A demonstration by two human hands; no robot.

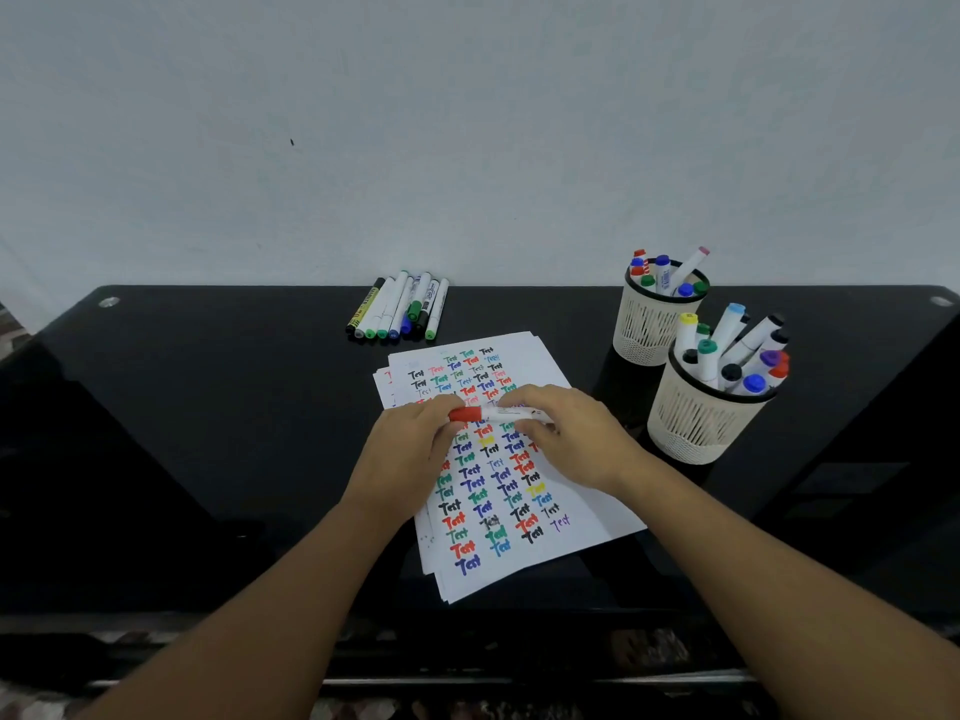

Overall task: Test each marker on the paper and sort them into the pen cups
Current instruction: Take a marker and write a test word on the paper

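Head view: red marker (496,414) between both hands' grip.

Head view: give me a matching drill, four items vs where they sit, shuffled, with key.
Items:
1. red marker
2. loose markers
3. near cup
4. far cup

Places:
A. back right of table, by the wall
B. held in both hands over the paper
C. in a row at the back, beyond the paper
D. right of the paper, closest to the person

Pairs: 1-B, 2-C, 3-D, 4-A. The left hand grips the cap end, the right hand the barrel.
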